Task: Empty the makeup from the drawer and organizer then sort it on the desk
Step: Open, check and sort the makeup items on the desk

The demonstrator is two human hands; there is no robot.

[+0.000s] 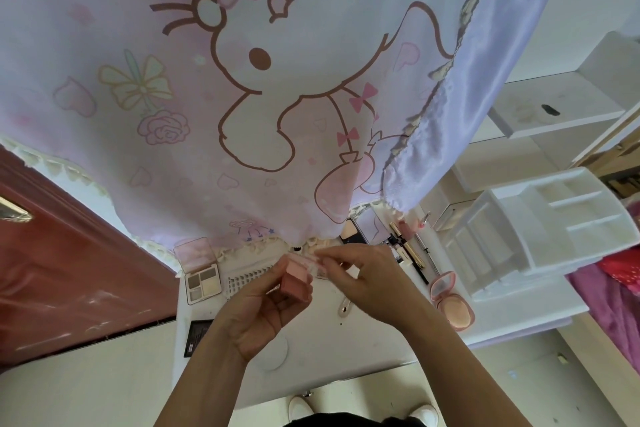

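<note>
My left hand (256, 319) grips a small pink square makeup case (297, 277) above the white desk (381, 350). My right hand (367, 279) pinches the case's clear lid (313, 258) at its top edge. On the desk lie an open grey eyeshadow palette (202, 282), a black flat box (197, 336), an open pink powder compact (450, 302), a foundation compact with mirror (358, 230), and several pens and tubes (410, 250). The white organizer (540, 229) stands at the right.
A large pink cartoon-print curtain (242, 80) hangs over the back of the desk and hides part of it. A dark red door (69, 270) is at left. White shelves (554, 107) stand at the right, pink bedding (616, 295) beyond them.
</note>
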